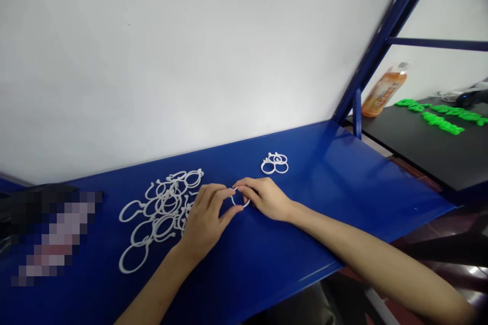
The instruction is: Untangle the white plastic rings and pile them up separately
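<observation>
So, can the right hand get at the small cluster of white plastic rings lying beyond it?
Probably yes: the small cluster of white plastic rings lies just beyond the right hand on bare blue metal shelf, nothing between. Its fingers, though, are pinching a single white plastic ring.

A glossy blue metal shelf [324,198] runs from the lower left of the frame up to the right edge's middle. On it, left of centre, lies a loose heap of white plastic rings with small hooks [163,208] - many overlapping. Just above centre sits a small cluster of the same white rings [275,163], well apart from the heap. Between them a single white plastic ring [241,203] is pinched by the left hand [206,223] and right hand [267,198], both resting on the shelf. At far left a dark thing is blurred.
</observation>
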`<state>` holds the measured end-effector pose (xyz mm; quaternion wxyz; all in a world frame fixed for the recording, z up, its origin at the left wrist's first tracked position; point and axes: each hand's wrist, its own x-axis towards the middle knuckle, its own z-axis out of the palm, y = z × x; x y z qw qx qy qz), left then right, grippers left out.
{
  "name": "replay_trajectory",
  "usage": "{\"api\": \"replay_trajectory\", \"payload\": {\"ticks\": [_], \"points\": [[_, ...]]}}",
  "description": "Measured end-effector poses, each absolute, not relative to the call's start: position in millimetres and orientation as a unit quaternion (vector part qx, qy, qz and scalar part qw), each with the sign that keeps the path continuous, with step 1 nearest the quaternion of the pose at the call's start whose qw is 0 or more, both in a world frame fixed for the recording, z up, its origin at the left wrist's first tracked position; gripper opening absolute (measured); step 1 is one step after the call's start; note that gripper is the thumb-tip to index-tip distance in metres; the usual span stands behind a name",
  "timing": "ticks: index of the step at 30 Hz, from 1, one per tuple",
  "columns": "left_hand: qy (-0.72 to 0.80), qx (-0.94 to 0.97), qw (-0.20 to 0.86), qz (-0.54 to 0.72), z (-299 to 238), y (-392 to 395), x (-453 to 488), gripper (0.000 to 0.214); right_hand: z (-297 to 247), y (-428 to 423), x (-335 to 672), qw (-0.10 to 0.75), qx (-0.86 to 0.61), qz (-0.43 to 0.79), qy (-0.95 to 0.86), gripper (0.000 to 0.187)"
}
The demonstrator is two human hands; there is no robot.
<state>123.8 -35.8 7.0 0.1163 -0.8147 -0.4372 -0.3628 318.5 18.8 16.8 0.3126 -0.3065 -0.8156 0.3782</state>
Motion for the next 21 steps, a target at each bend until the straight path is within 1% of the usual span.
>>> {"api": "replay_trajectory", "payload": {"ticks": [2,6,9,11,13,15,17,21], "points": [[-0.482,-0.777,0.068,-0.398,5,-33,119,0.029,20,20,321,0.315,-0.290,0.378,-0.821,0.026],[-0.478,-0.787,0.002,-0.391,8,-29,110,0.022,23,19,321,0.305,-0.298,0.408,-0.807,0.026],[-0.450,-0.805,0.014,-0.386,10,-27,108,0.016,21,16,319,0.302,-0.298,0.409,-0.808,0.025],[-0.451,-0.799,0.042,-0.395,11,-27,109,0.014,18,12,317,0.302,-0.264,0.394,-0.827,0.025],[-0.459,-0.790,0.059,-0.403,11,-26,109,0.016,15,4,313,0.293,-0.207,0.377,-0.854,0.026],[-0.463,-0.786,0.053,-0.406,13,-26,110,0.019,13,-4,310,0.281,-0.172,0.360,-0.873,0.027],[-0.464,-0.785,0.027,-0.409,16,-27,109,0.022,11,-9,307,0.277,-0.186,0.331,-0.883,0.026],[-0.470,-0.776,-0.016,-0.420,21,-31,105,0.024,13,1,312,0.296,-0.284,0.295,-0.863,0.025]]}}
